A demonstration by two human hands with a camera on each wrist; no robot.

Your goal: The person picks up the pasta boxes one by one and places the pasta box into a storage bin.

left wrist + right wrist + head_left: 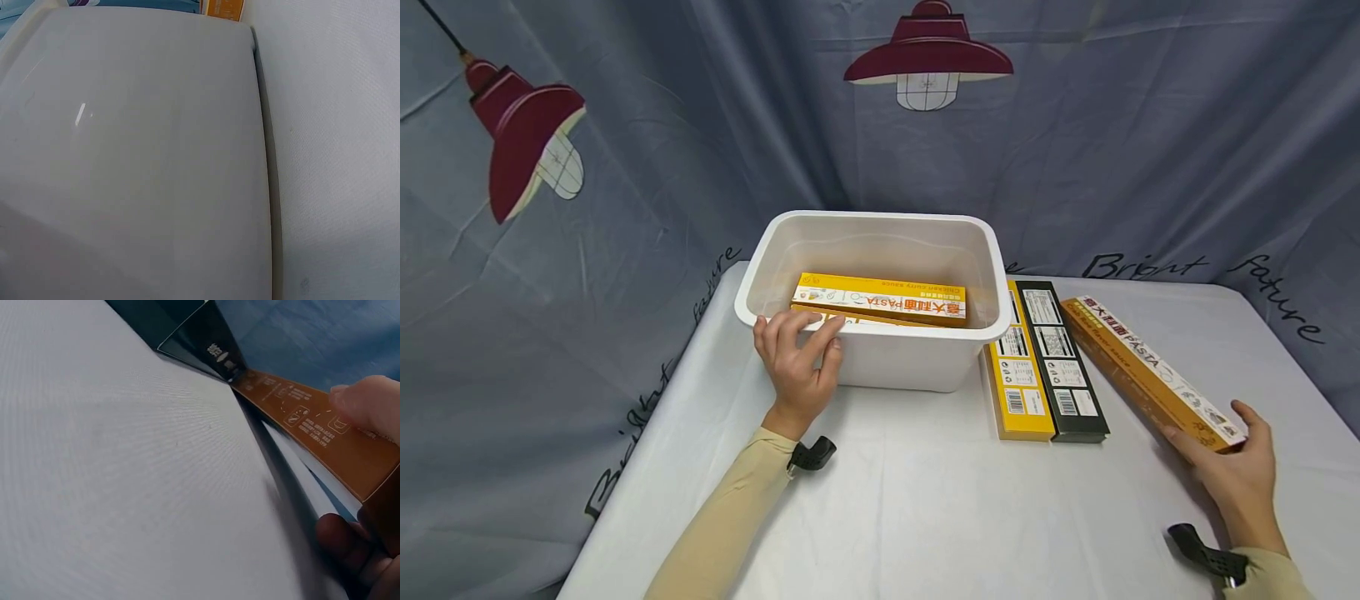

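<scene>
My left hand (799, 367) holds the front rim of a white plastic bin (898, 358), fingers over the edge and thumb outside. Inside the bin lie yellow pasta boxes (880, 287), one resting above another. Over at the right, my right hand (1240, 475) grips the near end of an orange-brown pasta box (1150, 367). Its thumb presses one side in the right wrist view, where the box (300, 412) slants up from the cloth with its near end raised. The left wrist view is filled by the bin's smooth outer wall (144, 144); the left hand is out of that frame.
Between bin and held box, a yellow box (1022, 400) and a black box (1071, 375) lie side by side on the white-covered table (925, 500). A grey-blue curtain (737, 108) with printed lamps hangs behind and to the sides.
</scene>
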